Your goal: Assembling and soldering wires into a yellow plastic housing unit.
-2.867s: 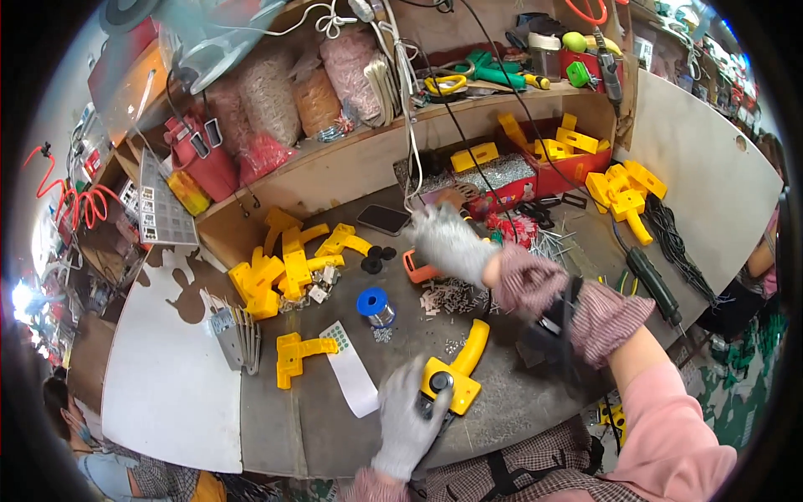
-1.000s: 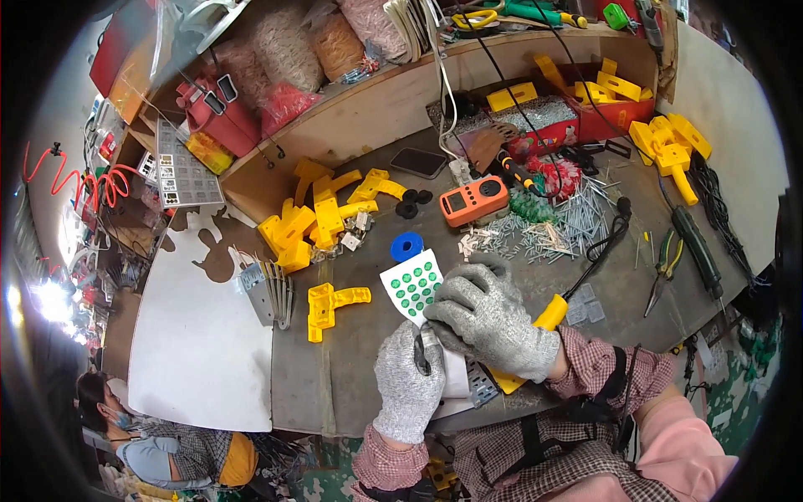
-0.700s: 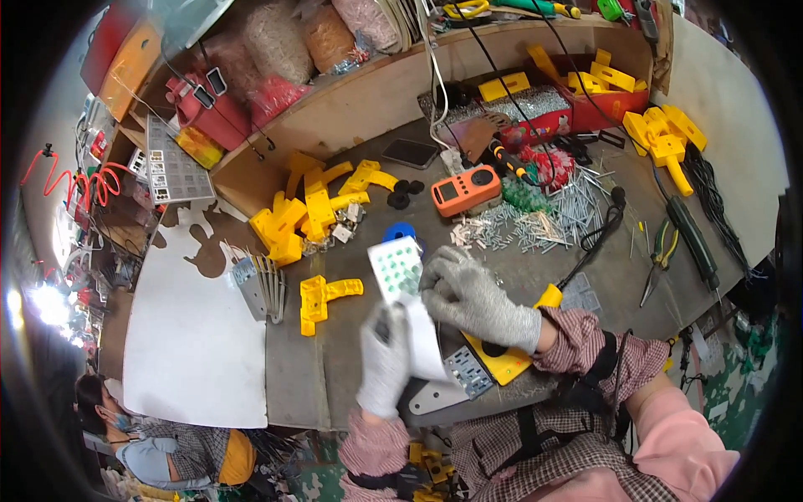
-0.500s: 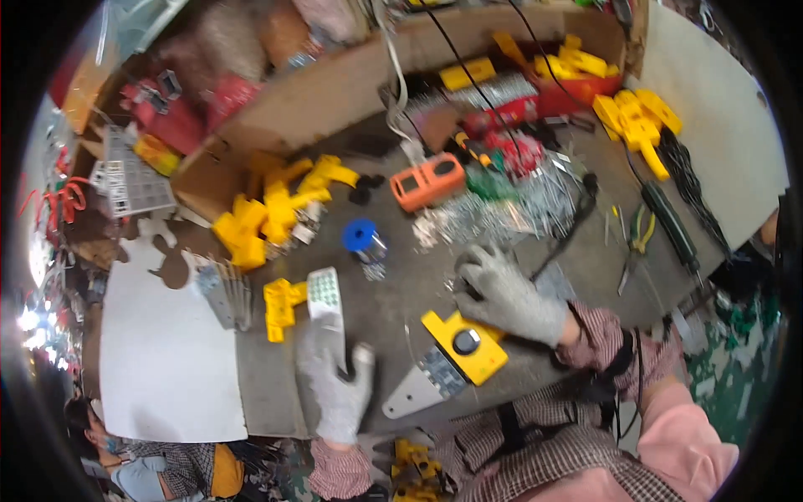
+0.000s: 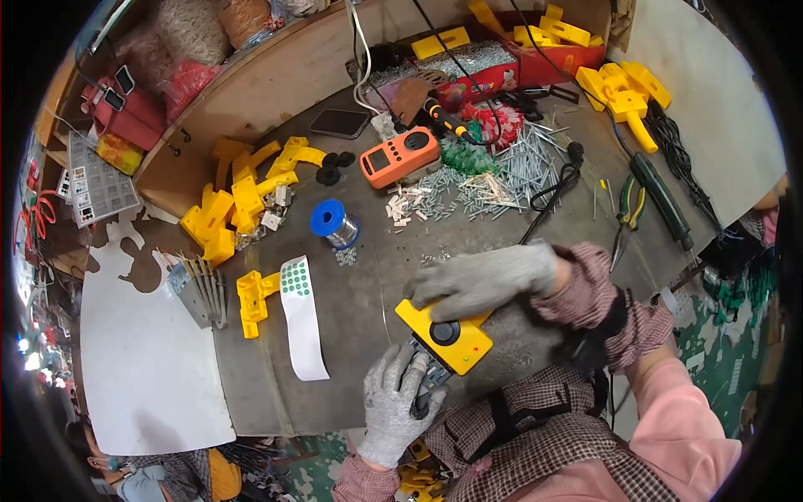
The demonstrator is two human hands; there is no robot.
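A yellow housing with a black round knob lies on the dark worktable in front of me. My left hand, in a grey glove, is closed round the grey metal piece at the housing's near left end, hiding most of that piece. Over the housing's far edge lies my right hand, also gloved, its fingers stretched out and slightly blurred. Whether they press on the housing is hard to see. To the left is a white strip with green round stickers, apart from both hands.
Left of the strip is a yellow part. A blue solder spool, an orange meter and a heap of screws are farther back. Pliers and a dark-handled soldering iron lie right. Another person appears at lower left.
My left hand has left the sticker strip and moved right, closing on the metal piece. My right hand has come down and left onto the housing. The whole view has shifted somewhat.
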